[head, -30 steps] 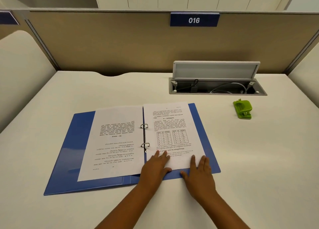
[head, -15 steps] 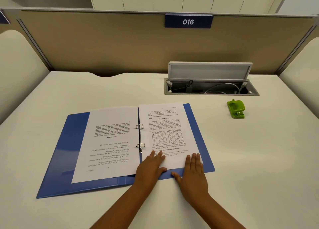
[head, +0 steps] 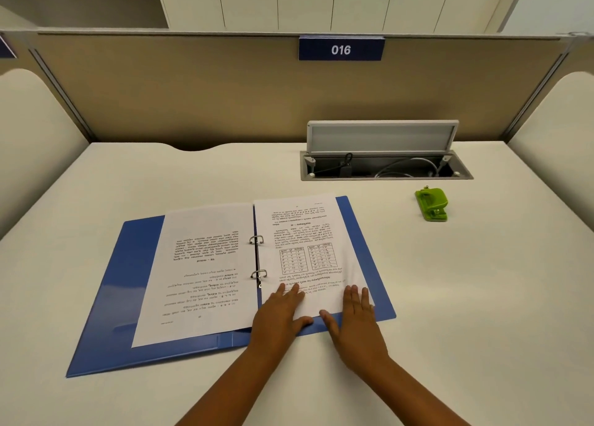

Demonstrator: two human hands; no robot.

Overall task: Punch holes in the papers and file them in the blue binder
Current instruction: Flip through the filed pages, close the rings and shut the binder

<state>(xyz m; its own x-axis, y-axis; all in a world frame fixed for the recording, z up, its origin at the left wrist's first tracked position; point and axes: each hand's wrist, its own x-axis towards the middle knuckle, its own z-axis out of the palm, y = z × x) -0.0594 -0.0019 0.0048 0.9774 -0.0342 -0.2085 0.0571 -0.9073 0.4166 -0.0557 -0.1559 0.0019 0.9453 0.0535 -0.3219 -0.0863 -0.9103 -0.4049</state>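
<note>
Blue binder open on desk, papers on rings. L hand + R hand flat on right page, fingers extended, gripping nothing. Green punch well apart.

A pale cream worktop carries an open grey cable hatch at far right, below a beige partition bearing a navy "016" sign, white cupboards beyond.

The binder under my hands is plain glossy blue, and its two pages are white with black print, the one at my three o'clock carrying two small ruled tables. At about two o'clock sits a bright lime-green hole punch on the off-white desk. At twelve o'clock a navy sign with white "016" hangs on the tan partition.
</note>
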